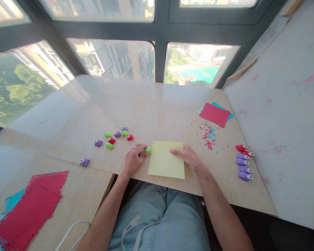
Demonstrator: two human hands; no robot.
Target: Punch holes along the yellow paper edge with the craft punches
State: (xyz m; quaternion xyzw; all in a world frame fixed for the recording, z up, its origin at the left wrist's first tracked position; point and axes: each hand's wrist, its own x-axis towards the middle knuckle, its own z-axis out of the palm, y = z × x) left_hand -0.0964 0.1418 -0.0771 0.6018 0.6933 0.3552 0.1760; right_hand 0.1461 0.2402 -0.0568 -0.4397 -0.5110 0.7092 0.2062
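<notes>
A pale yellow paper sheet (166, 159) lies flat at the near edge of the table (146, 104). My left hand (134, 159) grips a small green punch (148, 150) against the sheet's left edge near its top corner. My right hand (188, 156) rests flat on the sheet's right side, fingers pointing left, pinning it down.
Several small green, purple and red punches (115, 136) lie loose left of centre, one purple punch (84, 162) apart. A row of red and purple punches (244, 162) sits at right. Red and blue confetti (208, 134) lies near red and blue sheets (216, 114). Perforated red sheets (28, 209) lie bottom left.
</notes>
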